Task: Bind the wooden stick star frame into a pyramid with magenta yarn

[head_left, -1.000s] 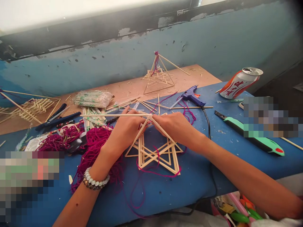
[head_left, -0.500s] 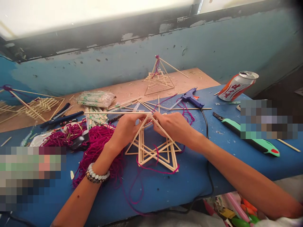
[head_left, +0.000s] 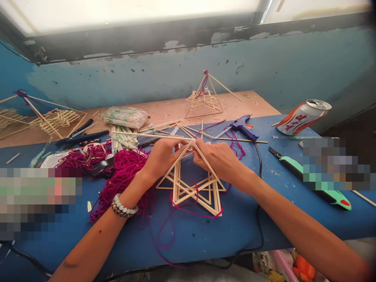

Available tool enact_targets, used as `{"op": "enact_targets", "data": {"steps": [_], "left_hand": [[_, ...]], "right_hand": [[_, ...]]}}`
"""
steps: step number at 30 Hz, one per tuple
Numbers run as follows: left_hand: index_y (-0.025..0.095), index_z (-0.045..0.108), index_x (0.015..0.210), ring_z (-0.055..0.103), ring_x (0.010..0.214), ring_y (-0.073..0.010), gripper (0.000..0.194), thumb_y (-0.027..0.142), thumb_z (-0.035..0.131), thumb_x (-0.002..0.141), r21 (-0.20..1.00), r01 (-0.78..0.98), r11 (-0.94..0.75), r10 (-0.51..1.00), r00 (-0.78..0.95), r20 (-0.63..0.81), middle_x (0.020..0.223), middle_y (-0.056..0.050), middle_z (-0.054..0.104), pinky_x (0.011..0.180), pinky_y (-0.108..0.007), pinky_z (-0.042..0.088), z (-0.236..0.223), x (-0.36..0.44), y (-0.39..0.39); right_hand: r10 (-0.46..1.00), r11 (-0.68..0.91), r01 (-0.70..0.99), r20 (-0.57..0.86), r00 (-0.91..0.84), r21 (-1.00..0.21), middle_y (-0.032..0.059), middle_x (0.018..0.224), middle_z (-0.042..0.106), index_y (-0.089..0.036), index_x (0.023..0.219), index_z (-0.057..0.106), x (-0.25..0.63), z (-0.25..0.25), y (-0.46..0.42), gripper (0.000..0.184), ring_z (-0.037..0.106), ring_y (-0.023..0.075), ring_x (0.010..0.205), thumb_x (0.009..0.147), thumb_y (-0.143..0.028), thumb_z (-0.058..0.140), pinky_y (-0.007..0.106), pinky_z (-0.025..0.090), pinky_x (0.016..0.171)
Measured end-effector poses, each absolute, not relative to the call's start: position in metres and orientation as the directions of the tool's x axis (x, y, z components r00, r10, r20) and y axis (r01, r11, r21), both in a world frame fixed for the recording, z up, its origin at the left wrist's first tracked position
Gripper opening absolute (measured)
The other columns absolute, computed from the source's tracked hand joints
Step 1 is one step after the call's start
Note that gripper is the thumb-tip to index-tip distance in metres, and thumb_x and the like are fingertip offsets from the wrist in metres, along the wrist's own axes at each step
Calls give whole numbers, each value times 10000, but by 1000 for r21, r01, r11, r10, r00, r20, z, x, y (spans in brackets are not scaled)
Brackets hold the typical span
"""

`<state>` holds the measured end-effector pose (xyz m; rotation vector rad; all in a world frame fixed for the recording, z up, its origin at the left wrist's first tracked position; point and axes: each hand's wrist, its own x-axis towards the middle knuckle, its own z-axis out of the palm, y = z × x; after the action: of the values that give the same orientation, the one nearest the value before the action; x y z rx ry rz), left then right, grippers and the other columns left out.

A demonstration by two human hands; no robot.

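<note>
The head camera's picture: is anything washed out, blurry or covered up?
In the head view, the window is washed out and its dark border hazy; also in the head view, left hand, right hand and stick frame look fairly sharp, while blocky patches hide spots at left and right.

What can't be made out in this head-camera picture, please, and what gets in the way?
In the head view:
Far side of the left hand and right hand at the stick joint: hidden by the hands themselves.
Far-left stick frame: cut off by the left edge.
Inside of the drink can: its wall hides it.
Whatever lies under the mosaic patches: pixelated.
</note>
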<state>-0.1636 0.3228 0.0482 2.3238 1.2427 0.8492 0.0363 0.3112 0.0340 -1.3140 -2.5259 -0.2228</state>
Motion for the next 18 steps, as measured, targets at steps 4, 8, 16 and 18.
{"op": "enact_targets", "data": {"steps": [4,8,16,18], "left_hand": [[177,756,990,694,865,-201,216,308,587,959,582,596,-553,830,460,317,879,-56,755,851,-324,510,46,-164,325],[171,745,986,677,838,-190,239,314,554,976,587,584,-561,823,469,320,908,-58,754,820,-310,505,48,-164,325],[161,744,948,635,765,-170,250,304,541,982,578,602,-551,829,471,300,853,-46,736,742,-285,473,47,-163,325],[157,741,932,647,798,-179,266,306,527,988,580,601,-550,830,474,296,857,-52,735,768,-296,480,47,-163,325]], "right_hand": [[770,601,793,338,-542,-99,43,719,679,-158,957,586,39,34,311,370,591,160,571,1055,-386,312,292,171,552],[770,620,759,334,-543,-196,44,820,709,-163,961,611,41,38,310,306,612,147,648,1044,-347,381,282,225,586],[750,646,748,311,-583,-154,18,802,697,-168,992,627,40,42,309,222,582,134,616,1009,-295,445,286,235,582],[750,648,744,308,-585,-163,18,820,700,-166,976,632,40,42,309,196,581,131,623,991,-277,470,282,249,581]]}}
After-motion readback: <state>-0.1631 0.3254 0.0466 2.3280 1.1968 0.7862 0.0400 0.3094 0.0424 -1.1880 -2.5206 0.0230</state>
